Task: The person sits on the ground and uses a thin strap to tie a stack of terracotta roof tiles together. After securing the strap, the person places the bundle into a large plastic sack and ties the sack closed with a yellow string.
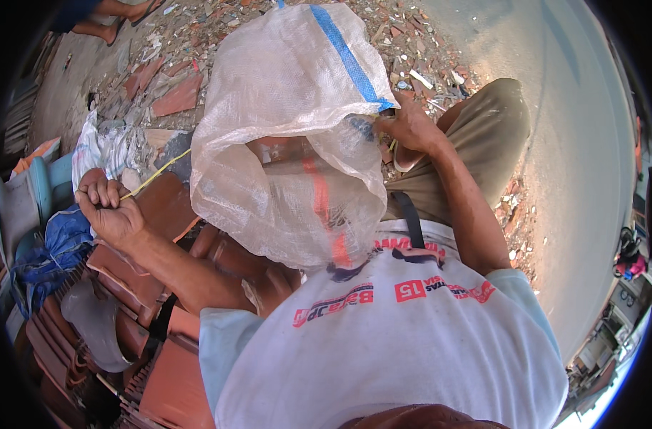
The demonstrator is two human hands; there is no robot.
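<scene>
One white shirt (383,343) with two pale blue sleeves and red and dark print covers my chest, nearest of all, with one black strap (409,218) at its hem. Beyond it, one large translucent white woven-plastic sack (283,79) spreads between my two hands, its single mouth gaping toward me; I count one blue stripe and one red stripe on it. My left hand (111,211), out to the side, is curled into a fist around one thin yellow strand (158,175), which runs straight to the sack's left edge. My right hand (415,125) has its fingers bent in on the sack's right corner, by the end of the blue stripe; some fingertips are hidden. On my left are one crumpled blue plastic bundle (65,247), one curved grey piece (97,322) and stacked reddish-brown clay tiles (176,386), too overlapped to count. At the upper left are two feet (113,32) of another person; one grey road (561,143) runs along my right.
</scene>
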